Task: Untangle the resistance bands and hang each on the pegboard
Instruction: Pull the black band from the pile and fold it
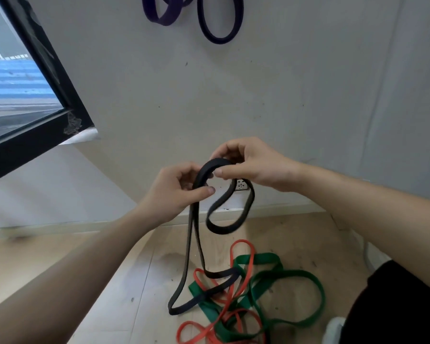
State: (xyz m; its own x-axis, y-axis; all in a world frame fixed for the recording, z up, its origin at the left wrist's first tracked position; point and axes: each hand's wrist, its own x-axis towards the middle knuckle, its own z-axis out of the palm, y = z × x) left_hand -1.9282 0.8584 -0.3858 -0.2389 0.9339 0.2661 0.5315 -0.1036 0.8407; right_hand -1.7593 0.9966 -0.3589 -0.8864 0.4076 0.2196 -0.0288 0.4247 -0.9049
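Glass in a black-framed window (23, 83) fills the far left. Next comes the left hand (171, 192), its thumb and curled fingers pinching the black resistance band (222, 230) where two strands drop away together. The band arches over from there to the right hand (256, 165), which pinches the top of the arch between thumb and fingertips; below it a twisted loop hangs free in front of a wall socket (241, 184). High above, purple bands (163, 21) already hang on the wall; whatever holds them is out of frame.

The black band's long end reaches down to the wooden floor (139, 281) and passes among the red band (242, 241) and green band (293, 273), which lie knotted together to the right.

The step in hand looks like freeing the black band. It would go best by first turning the hanging loop flat with the right hand, then following the strands down hand over hand to see which way they cross the red and green. Drawing the tail out slowly along that path, rather than tugging upward, should avoid cinching the pile tighter.
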